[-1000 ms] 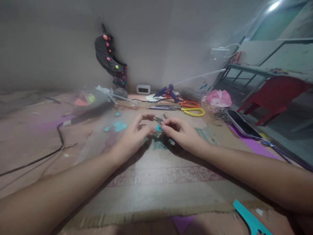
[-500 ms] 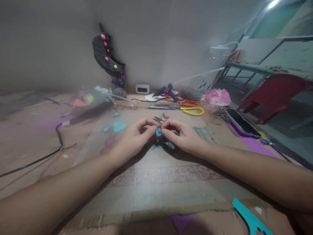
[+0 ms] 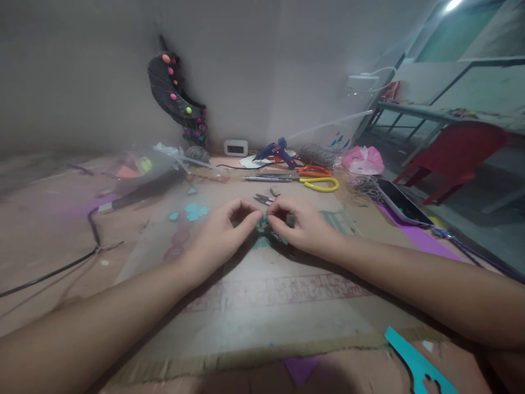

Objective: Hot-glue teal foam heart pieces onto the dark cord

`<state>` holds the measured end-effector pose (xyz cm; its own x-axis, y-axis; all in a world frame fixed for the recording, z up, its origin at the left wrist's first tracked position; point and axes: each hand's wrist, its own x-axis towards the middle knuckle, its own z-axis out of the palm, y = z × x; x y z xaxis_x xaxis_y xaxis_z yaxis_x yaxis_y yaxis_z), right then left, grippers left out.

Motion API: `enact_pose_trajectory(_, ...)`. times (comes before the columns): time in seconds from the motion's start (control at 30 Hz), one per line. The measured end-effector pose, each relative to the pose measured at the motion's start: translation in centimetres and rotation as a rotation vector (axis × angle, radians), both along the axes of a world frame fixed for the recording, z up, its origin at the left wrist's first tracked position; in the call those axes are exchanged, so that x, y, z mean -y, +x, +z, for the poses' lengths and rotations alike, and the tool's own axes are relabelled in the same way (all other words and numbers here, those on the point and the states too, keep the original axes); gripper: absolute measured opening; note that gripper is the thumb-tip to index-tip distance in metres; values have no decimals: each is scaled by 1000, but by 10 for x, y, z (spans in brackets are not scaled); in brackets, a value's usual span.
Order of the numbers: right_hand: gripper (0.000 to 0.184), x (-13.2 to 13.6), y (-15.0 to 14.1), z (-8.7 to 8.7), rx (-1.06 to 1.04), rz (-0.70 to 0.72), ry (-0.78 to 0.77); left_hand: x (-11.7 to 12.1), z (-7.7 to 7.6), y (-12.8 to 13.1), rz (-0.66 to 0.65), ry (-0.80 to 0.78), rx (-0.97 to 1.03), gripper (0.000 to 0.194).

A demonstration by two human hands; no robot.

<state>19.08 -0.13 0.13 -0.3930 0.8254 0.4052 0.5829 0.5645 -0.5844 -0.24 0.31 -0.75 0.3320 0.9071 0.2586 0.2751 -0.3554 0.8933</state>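
Observation:
My left hand and my right hand meet over the cardboard with fingers pinched. Between their fingertips sits a small turquoise piece, mostly covered, so its shape is unclear. Dark and greenish parts under my right hand are too hidden to name. Just beyond the fingers lie the pointed metal blades of a cutting tool, its handles out of sight behind my right hand. A small greyish scrap rests past them. To the left are a turquoise flower-like cutout and a turquoise drop-shaped piece.
Yellow-handled scissors, orange-handled scissors, a blue glue gun, grey yarn and a small digital clock line the back. A phone lies right. A turquoise sheet is at the front right; a black cable runs left.
The whole view has shifted slightly, so things appear a little further left. Less of the turquoise piece shows between my fingertips, which remain pinched together.

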Motion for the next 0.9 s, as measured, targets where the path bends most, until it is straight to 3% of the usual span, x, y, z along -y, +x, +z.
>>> enact_pose_trajectory(0.27, 8, 0, 1, -1, -1, -2, 60, 0, 2, 4, -51, -72, -16, 25)
enact_pose_trajectory(0.43, 8, -1, 2, -3, 11, 7, 103, 1, 3, 3, -59, 10, -140, 15)
enact_pose_trajectory(0.73, 9, 2, 0, -3, 48, 12, 139, 2, 4, 2, -40, 63, -165, 12)
enact_pose_trajectory(0.9, 12, 5, 0, -1, 21, 11, 81, 2, 3, 3, -33, 80, -164, 11)
